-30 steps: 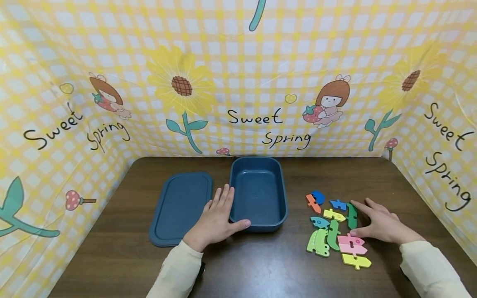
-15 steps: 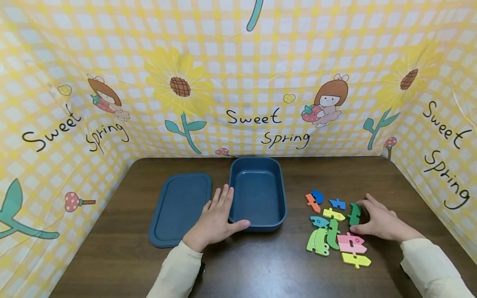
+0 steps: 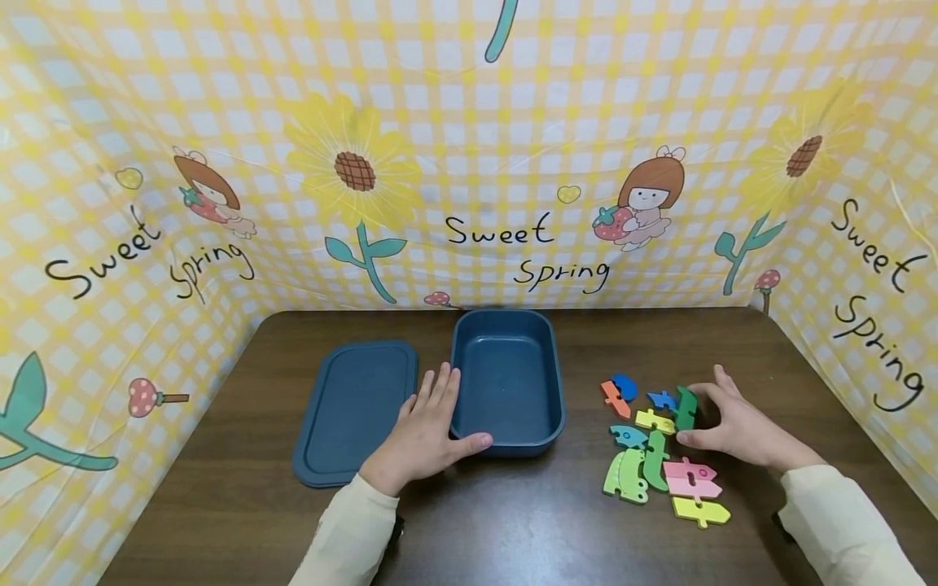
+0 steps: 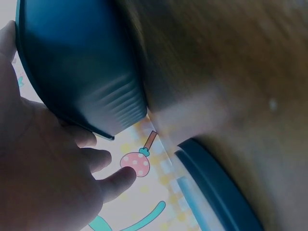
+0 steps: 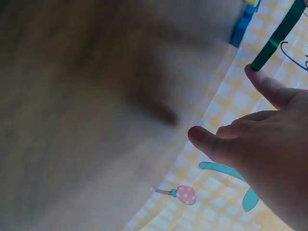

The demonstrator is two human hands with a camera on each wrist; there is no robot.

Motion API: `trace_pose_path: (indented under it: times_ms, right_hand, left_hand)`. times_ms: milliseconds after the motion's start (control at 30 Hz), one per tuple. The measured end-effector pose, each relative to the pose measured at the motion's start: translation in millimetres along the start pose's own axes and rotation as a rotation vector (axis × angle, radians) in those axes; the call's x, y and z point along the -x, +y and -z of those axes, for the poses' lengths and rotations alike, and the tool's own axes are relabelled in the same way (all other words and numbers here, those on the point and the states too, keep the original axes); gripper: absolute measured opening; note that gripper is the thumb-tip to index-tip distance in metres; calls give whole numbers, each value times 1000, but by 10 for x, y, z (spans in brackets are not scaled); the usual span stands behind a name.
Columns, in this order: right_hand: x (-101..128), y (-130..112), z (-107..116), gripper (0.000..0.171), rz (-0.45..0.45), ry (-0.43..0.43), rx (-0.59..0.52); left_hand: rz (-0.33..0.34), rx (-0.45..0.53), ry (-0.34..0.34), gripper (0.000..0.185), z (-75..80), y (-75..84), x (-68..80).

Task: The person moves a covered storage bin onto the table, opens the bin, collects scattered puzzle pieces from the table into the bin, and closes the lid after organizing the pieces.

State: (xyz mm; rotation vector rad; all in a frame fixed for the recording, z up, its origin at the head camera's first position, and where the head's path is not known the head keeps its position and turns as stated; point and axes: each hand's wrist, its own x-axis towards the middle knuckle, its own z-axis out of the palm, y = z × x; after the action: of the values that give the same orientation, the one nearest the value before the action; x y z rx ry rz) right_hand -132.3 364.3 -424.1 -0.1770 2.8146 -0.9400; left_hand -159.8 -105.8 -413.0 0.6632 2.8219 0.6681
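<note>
The right hand (image 3: 751,427) pinches one green piece (image 3: 685,408) between thumb and finger. Two yellow pieces (image 3: 655,422) lie around the grip: one just left, one nearer the person, past the pink (image 3: 692,487). Table wood (image 3: 545,521) stretches left to one box (image 3: 506,391), straight left-hand fingers (image 3: 437,389) touching its rim, and one lid (image 3: 359,407).

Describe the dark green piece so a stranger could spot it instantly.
Right of the open blue box lies a scatter of colourful pieces. At its far-right corner, the right hand pinches the dark green piece. It alone is held, and is darker than the other green pieces.
</note>
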Motion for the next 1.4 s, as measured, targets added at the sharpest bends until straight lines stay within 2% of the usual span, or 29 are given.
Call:
trace_pose_path:
  times_ms: [800,1133,1400]
  right_hand:
    - [-187,-451,-71,82,118,3,-1]
    - [-311,-670,-133,83,149,-29,-26]
    - [-398,-832,-199,82,207,-46,-25]
  left_hand:
    - [-12,6,14,109,4,12,22]
    - [-13,12,20,109,2,-6,28]
    - [-12,16,14,110,12,2,37]
